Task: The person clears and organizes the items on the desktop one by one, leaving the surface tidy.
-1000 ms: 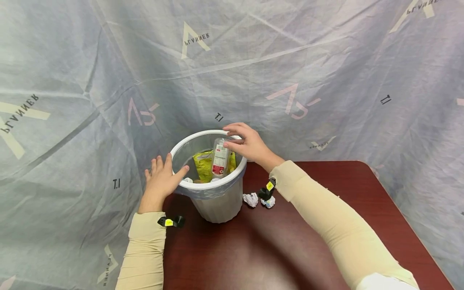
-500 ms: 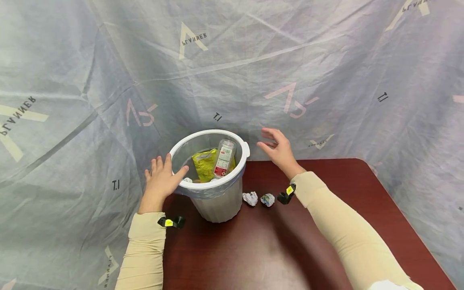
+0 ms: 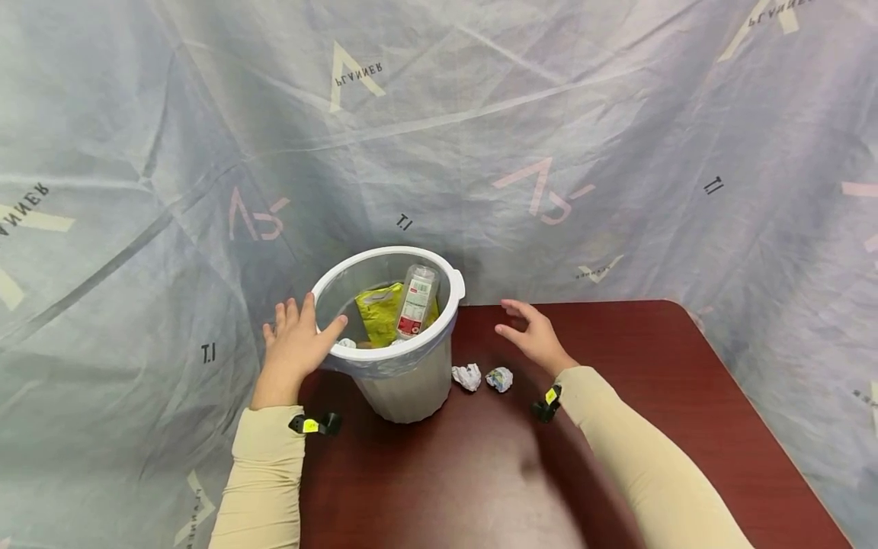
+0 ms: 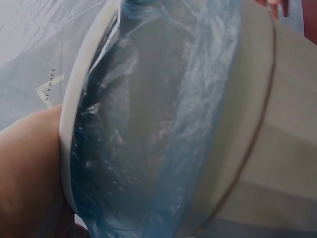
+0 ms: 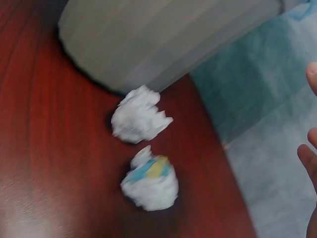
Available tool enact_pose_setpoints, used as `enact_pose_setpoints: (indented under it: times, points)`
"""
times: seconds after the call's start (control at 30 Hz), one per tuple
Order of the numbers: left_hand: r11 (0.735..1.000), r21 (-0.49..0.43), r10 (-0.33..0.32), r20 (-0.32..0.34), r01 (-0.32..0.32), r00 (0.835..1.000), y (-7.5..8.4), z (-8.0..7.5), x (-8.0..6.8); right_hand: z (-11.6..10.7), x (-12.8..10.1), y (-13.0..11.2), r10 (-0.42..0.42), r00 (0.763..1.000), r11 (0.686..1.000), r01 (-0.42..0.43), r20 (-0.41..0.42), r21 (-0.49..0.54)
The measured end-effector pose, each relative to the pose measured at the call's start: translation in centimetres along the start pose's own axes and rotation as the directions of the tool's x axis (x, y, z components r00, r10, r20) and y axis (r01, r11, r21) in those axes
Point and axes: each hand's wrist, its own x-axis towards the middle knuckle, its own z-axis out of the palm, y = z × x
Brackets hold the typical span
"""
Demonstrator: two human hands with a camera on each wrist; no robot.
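A grey trash bin with a white rim stands upright on the table. My left hand rests on the rim's left side, fingers spread and thumb reaching over the edge. Inside the bin a clear plastic bottle with a red-and-white label leans over a yellow packet. Bits of white paper show beneath them. To the right of the bin, my right hand hovers with loosely bent fingers and holds nothing. Below it lie a white crumpled paper ball and another one with blue and yellow patches.
A bluish plastic liner folds over the bin's rim. The dark red wooden table has a rounded far right corner. Grey printed sheeting hangs behind and at both sides.
My right hand has moved from over the bin to the right and lower, towards the paper balls. The bottle leans in the bin, clear of the hand. The left hand has stayed on the rim.
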Motion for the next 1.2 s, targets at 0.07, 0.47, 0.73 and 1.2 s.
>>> enact_pose_setpoints:
  times: [0.07,0.47,0.73,1.2]
  points:
    - [1.000,0.002,-0.005,0.006,0.005,1.000,-0.1,-0.1,-0.1,0.5,-0.6,0.8,0.008,1.000,1.000,-0.008,0.016,-0.016]
    - [1.000,0.007,-0.005,0.005,0.005,1.000,-0.3,0.4,0.1,2.6,-4.3,5.7,0.140,0.984,0.989,-0.133,0.110,-0.066]
    - [1.000,0.005,-0.003,-0.007,0.003,1.000,-0.1,0.1,0.5,3.9,-6.0,7.7,0.164,0.975,0.985,-0.155,0.147,-0.071]
    - [1.000,0.013,-0.005,-0.005,0.005,1.000,-0.1,0.0,0.4,5.5,-6.8,9.1,0.210,0.968,0.970,-0.189,0.138,-0.153]
